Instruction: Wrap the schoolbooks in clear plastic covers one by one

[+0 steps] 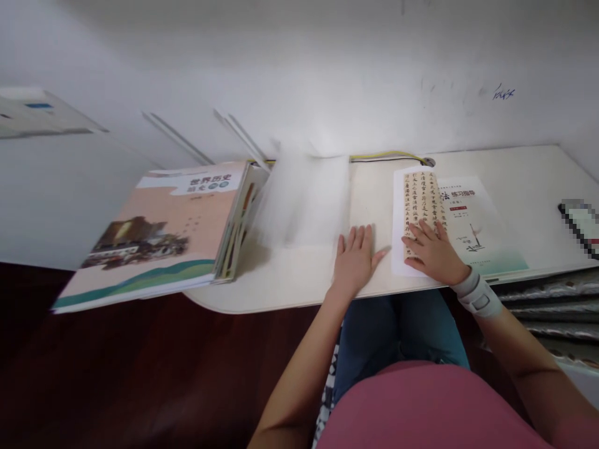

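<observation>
My left hand (354, 260) lies flat with fingers spread, at the near right corner of a thin translucent white sheet (306, 209) on the desk. That sheet is blurred, and its far edge reaches the wall. My right hand (433, 252) rests open on a card of brush calligraphy (415, 199), tan with columns of black characters. White paper (399, 231) shows around the card. To the right, partly under the white paper, is a calligraphy practice book (482, 218) with a pale cover and green lower edge.
A stack of books (163, 231) topped by a pink-covered history textbook stands at the left, overhanging the desk's front. The white desk (528, 181) meets the wall, where a yellow cable (386, 154) runs. A pixelated device (580, 227) lies at the far right.
</observation>
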{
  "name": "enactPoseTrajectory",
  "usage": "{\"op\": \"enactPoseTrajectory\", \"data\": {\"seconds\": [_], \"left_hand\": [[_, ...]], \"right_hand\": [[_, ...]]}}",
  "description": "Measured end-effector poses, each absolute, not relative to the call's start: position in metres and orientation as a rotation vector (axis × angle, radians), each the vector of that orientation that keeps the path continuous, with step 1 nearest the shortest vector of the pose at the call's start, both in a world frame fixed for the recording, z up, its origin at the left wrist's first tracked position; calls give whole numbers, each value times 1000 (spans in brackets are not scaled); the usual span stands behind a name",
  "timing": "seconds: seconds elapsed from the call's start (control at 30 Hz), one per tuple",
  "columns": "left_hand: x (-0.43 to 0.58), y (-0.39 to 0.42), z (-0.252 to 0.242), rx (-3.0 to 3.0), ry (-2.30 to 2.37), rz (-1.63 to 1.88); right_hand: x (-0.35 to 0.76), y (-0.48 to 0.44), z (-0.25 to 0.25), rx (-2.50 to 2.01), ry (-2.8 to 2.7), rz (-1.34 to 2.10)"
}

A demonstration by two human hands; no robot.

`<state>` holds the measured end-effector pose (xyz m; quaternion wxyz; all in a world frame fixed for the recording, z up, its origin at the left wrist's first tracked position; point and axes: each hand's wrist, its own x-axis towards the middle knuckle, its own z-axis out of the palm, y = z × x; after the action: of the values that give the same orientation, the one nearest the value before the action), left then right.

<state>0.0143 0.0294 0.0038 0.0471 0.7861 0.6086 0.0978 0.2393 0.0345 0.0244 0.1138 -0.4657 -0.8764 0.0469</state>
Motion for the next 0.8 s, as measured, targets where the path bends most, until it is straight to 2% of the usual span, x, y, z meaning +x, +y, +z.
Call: {"op": "enactPoseTrajectory", "data": {"seconds": [0.43,0.8], "left_hand": [[15,30,4,2352,1932,338],[17,30,2,2364,1962,352]], "right_hand": [[236,33,26,-1481,-2696,-135],[220,14,20,-1407,-2730,-148]]}}
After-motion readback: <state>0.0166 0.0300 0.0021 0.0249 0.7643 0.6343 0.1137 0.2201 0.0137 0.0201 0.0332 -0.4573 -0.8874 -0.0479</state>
